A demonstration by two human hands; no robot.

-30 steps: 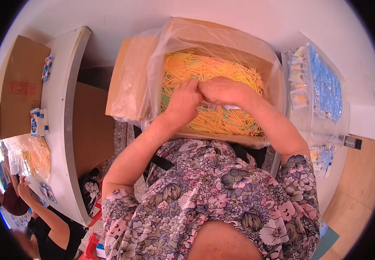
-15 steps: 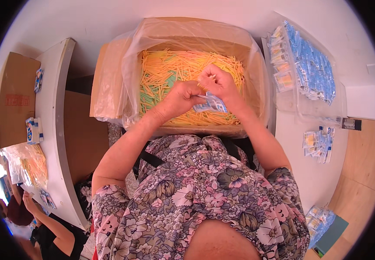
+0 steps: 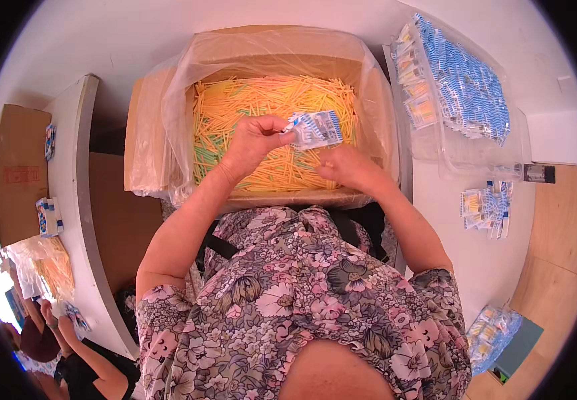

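Pinching packets (image 3: 322, 130), the left hand (image 3: 254, 141) holds them over sticks (image 3: 278, 92) in the box (image 3: 302, 61), the right hand (image 3: 350, 167) loosely curled just beside, any grip unclear; seemingly a packet-handling step, next move calling for a steady pinch.

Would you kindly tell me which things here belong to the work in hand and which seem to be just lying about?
Seemingly part of the work:
packet in the left hand
sticks under the right hand
their box
clear tub of packets at right

Seemingly just lying about:
brown carton at left
green board at lower right
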